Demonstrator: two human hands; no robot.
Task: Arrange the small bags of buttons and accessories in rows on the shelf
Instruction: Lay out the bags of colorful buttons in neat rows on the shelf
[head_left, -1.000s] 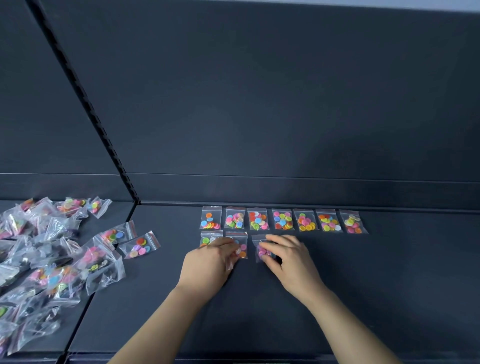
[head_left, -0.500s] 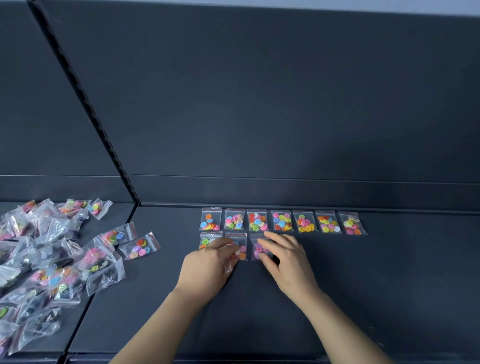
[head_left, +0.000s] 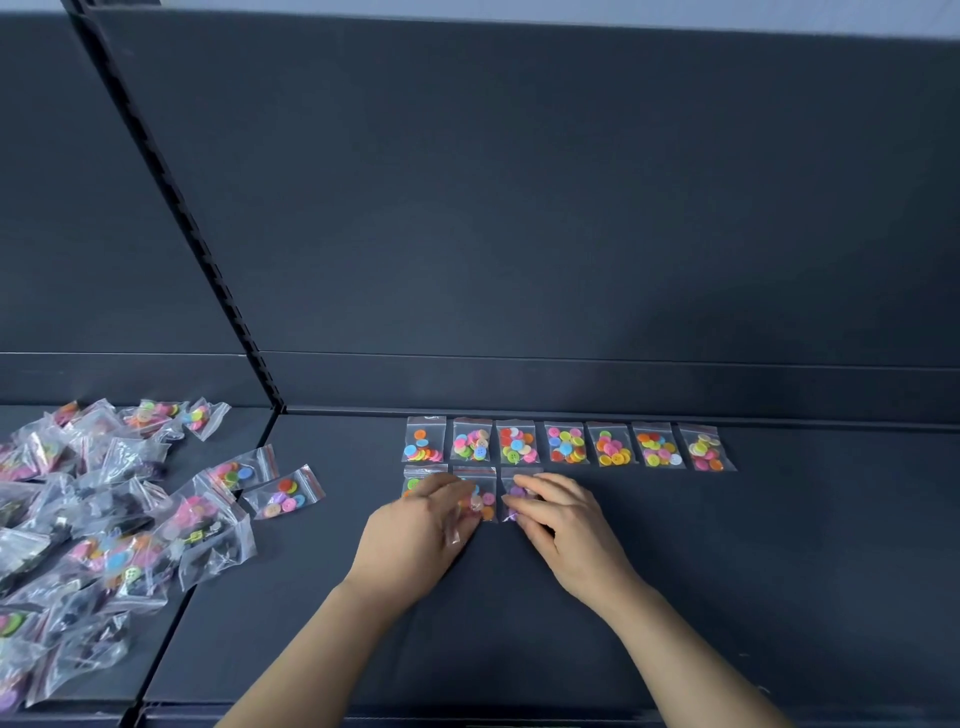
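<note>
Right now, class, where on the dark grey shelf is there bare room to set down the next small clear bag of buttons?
Free: the dark grey shelf right of the right hand, in front of the back row of clear button bags; also the strip between the left hand and two stray bags. Crowded: the heaped pile of bags on the left.

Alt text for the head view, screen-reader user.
Two bare hands set small clear bags of coloured buttons into a second row on a dark shelf: the right hand pinches the third bag, the left hand lies over the first two. Behind is a row of seven bags; a loose pile lies left.
</note>
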